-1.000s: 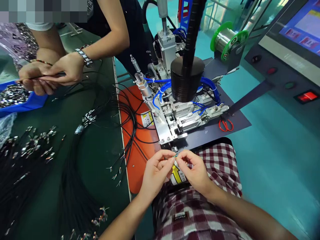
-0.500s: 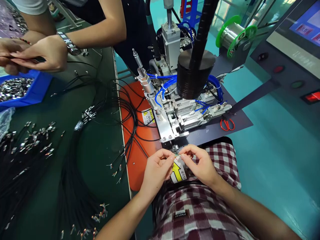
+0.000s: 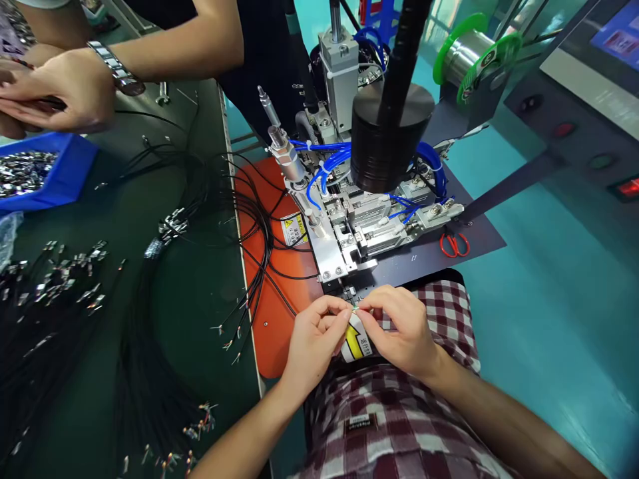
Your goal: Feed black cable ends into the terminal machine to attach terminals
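My left hand (image 3: 314,336) and my right hand (image 3: 402,329) meet fingertip to fingertip just in front of the machine's metal fixture (image 3: 344,256). Both are closed in a pinch on a tiny part with thin wire ends (image 3: 353,310), too small to name. Beneath them lies a white label with a yellow arrow (image 3: 355,342). A black cable (image 3: 279,283) runs from the fixture area left across the orange mat (image 3: 272,319). My checked shirt shows below the hands.
Bundles of black cables with metal ends (image 3: 150,319) cover the dark green table (image 3: 200,306). A blue bin of metal parts (image 3: 40,173) sits far left. Another person's hands (image 3: 64,90) work at top left. Red scissors (image 3: 453,245), solder spool (image 3: 474,53), control panel at right.
My hands stay pinched together and have shifted slightly up toward the fixture. The view has tilted down a little. The other person's hands have drifted left and upward.
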Demonstrator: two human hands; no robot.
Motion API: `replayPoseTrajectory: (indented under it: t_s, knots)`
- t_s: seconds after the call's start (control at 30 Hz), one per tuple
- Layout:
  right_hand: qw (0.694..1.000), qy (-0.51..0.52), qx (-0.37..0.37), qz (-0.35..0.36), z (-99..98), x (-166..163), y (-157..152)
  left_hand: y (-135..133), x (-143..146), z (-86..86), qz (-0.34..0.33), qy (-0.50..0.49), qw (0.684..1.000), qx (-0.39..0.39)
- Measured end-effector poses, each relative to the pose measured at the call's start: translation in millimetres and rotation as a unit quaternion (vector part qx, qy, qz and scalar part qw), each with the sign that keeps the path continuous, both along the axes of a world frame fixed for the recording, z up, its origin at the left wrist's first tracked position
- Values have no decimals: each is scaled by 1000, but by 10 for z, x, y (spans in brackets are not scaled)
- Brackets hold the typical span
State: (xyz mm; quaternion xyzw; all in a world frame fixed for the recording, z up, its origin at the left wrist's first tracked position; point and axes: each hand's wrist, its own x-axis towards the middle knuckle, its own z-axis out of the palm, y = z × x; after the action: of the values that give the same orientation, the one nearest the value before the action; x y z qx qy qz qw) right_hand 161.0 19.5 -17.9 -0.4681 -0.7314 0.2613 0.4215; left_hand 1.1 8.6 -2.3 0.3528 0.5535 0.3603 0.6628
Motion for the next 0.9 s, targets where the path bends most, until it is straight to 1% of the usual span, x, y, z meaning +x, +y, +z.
replayPoseTrajectory:
  t_s: [0.13,0.3,0.43,0.53,0.63,0.7,0.8,0.9]
  knots:
    - [997,-48,56,11,-8,20,-6,8,-1,5,-2,-8,1000,-4]
    - [990,-92,103,7,-38,42,-13,7,-5,38,-10,0,1000,0]
    - [989,-97,112,2,-68,52,-13,8,-7,48,-13,9,1000,11]
    - [990,-105,98,10,-75,52,-18,12,-6,41,-14,11,1000,14]
    - [993,-100,65,18,-58,32,-19,15,-1,30,-13,16,1000,16]
    - [996,-80,22,12,-23,14,-10,14,1,21,-11,26,999,19]
    - [995,-37,-92,13,61,5,20,2,-1,7,-14,65,997,39]
    - [979,7,-199,37,134,35,60,-19,-7,-3,-27,124,987,96]
